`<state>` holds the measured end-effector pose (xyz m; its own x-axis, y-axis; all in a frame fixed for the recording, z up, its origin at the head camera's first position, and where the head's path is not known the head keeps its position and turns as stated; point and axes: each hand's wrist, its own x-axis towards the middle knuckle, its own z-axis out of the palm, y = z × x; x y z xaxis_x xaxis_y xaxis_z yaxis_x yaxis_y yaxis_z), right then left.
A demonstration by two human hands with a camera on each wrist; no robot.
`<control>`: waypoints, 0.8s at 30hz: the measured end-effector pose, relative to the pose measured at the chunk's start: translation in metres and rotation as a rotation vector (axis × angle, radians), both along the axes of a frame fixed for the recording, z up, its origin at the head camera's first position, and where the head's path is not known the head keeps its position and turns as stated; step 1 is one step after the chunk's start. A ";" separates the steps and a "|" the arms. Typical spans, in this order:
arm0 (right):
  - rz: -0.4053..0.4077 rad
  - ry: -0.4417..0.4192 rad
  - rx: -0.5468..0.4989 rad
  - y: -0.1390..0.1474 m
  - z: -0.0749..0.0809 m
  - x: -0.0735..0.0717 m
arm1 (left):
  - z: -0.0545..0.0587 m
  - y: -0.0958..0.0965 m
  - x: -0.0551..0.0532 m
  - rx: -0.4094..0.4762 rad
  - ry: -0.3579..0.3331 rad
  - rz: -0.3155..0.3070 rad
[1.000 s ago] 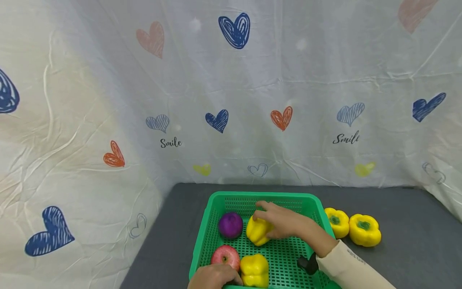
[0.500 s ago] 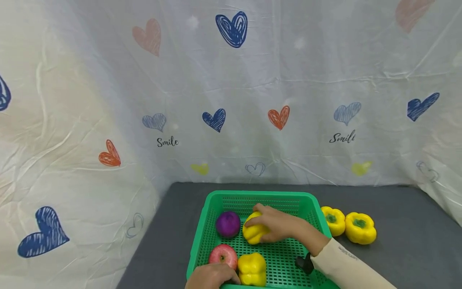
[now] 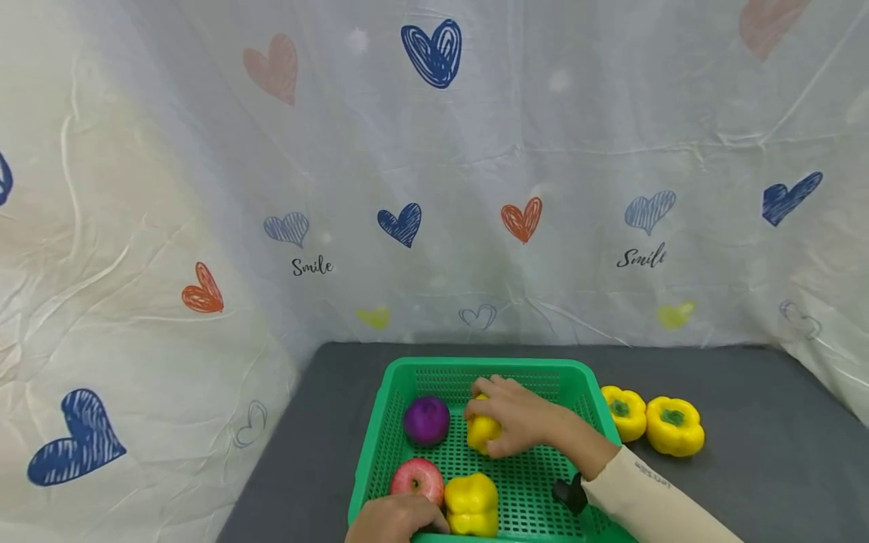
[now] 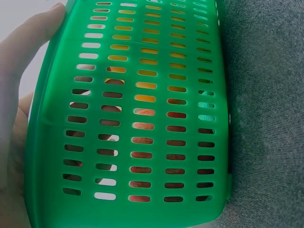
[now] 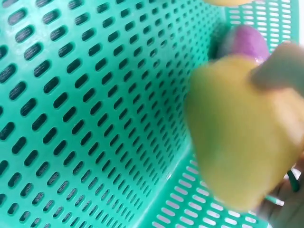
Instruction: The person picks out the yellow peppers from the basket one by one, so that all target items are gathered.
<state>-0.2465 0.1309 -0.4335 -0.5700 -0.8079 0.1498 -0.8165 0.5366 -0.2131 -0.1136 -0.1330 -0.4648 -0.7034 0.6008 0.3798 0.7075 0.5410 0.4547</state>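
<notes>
In the head view a green plastic basket [image 3: 489, 362] stands on the dark table. Inside it my right hand [image 3: 516, 415] grips a yellow bell pepper [image 3: 483, 431] from above, its fingers partly covering it. The right wrist view shows that pepper [image 5: 237, 137] blurred, above the slotted floor. My left hand [image 3: 397, 519] holds the near rim of the basket, with the thumb [image 4: 40, 26] visible along the rim in the left wrist view. A red apple [image 3: 417, 479] and another yellow bell pepper [image 3: 471, 505] lie just beyond that hand. A round purple vegetable [image 3: 426, 421] sits at the basket's far left.
Two more yellow bell peppers, a nearer one [image 3: 675, 427] and one against the basket [image 3: 624, 413], stand on the table to the right. Behind the dark tabletop [image 3: 299, 452] hangs a pale curtain [image 3: 462, 286] printed with hearts.
My right fingers have closed round the pepper, which has turned and shifted slightly right relative to the basket. The left hand stays at the rim. The head view has drifted a little.
</notes>
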 end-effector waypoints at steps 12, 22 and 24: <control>-0.131 -0.051 0.172 -0.012 -0.003 0.003 | 0.003 -0.001 -0.001 -0.012 -0.025 -0.004; -0.133 -0.002 0.232 -0.013 0.000 0.003 | 0.004 -0.001 -0.002 -0.008 -0.024 -0.004; -0.101 -0.011 0.247 -0.011 0.000 0.004 | 0.004 0.000 -0.002 -0.018 -0.022 -0.006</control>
